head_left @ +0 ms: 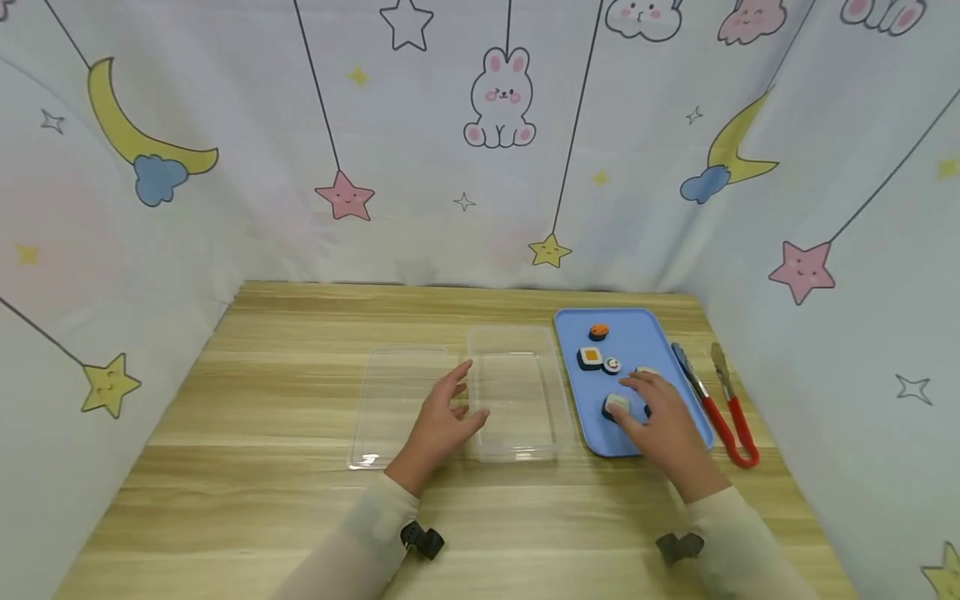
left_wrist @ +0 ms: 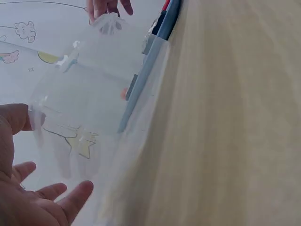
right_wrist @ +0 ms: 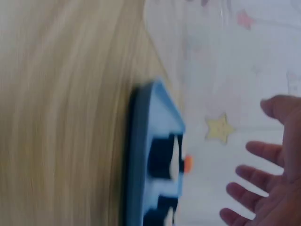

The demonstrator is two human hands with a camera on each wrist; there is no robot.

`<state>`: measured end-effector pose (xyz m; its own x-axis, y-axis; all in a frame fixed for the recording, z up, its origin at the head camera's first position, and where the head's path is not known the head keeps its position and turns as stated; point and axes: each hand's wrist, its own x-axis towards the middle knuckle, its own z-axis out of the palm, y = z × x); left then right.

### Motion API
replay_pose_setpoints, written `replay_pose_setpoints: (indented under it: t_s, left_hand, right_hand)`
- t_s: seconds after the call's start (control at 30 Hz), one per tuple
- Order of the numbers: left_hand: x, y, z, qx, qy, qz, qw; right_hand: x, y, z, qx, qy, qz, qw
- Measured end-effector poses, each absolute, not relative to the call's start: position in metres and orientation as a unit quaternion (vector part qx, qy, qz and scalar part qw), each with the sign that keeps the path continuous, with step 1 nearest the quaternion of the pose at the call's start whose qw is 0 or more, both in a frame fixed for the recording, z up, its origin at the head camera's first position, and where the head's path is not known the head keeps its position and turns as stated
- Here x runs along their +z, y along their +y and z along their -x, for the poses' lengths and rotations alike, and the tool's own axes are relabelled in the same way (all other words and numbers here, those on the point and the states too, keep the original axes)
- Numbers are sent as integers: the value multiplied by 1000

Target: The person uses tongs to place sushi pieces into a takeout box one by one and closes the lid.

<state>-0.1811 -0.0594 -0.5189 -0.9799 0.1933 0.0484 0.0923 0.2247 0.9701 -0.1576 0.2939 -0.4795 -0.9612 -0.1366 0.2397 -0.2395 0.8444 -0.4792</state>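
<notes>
My left hand (head_left: 442,423) is at the left side of a clear plastic box (head_left: 557,408), fingers spread and relaxed. In the left wrist view the thumb overlaps the see-through wall of the box (left_wrist: 89,89); whether it presses there I cannot tell. Over the blue tray (head_left: 588,396) hovers my right hand (head_left: 669,425), and the right wrist view shows its fingers spread with nothing between them. A toy sushi piece (head_left: 615,404) lies by the right thumb. Also on the tray are a square roll (head_left: 590,357), a small round roll (head_left: 612,365) and an orange-topped piece (head_left: 598,332). The right hand partly hides others.
A flat clear plastic lid (head_left: 382,417) lies left of the box on the wooden table (head_left: 262,467). Red-handled metal tongs (head_left: 738,429) rest right of the tray. A printed curtain (head_left: 427,242) stands behind the table and at both sides.
</notes>
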Motion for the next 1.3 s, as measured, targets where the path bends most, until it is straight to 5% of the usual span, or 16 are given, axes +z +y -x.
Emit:
replay_pose_setpoints:
  t_s: [0.3,0.5,0.7,1.3]
  left_hand:
    - [-525,-56,179,637,762,-104,44]
    - [-530,-59,181,635,765,-104,37]
    - [-533,-66,181,632,768,-98,29]
    - [-540,-68,182,638,762,-106,39]
  right_hand:
    - [-485,376,162,249,-956,85,131]
    - [-493,414,166,223,-961,146,70]
    - [-499,424,175,220,-964,147,6]
    - [-514,434,182,237,-943,234,4]
